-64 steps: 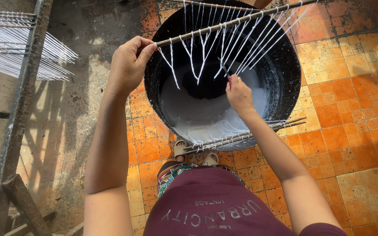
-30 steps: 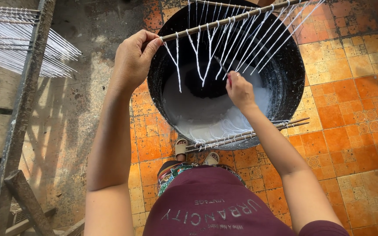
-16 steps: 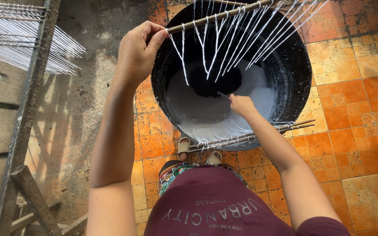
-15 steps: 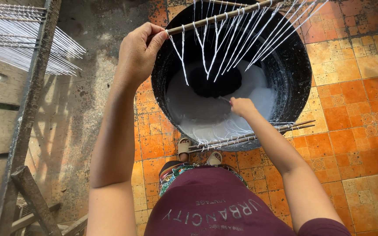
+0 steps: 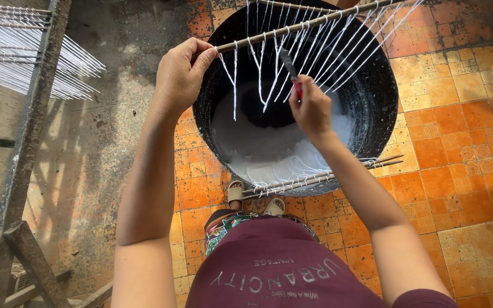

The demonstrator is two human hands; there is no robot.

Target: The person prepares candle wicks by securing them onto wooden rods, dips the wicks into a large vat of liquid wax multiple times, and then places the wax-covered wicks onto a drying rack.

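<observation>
Two hands work over a black tub point(image 5: 383, 108) of white liquid on the tiled floor: the left hand point(image 5: 179, 77), arm raised, has its fingers closed around the end of a stick point(image 5: 309, 23), so its white strings point(image 5: 292, 57) hang and drip into the tub. The right hand point(image 5: 312, 108), wrist bent upward, pinches a small red-handled tool point(image 5: 291, 71) among the strings. More sticks point(image 5: 320, 177) rest across the tub's near rim.

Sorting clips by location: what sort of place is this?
Probably an outdoor yarn-sizing or dyeing yard: a black tub of white liquid, white threads on a stick, and a thread rack over orange floor tiles.
</observation>
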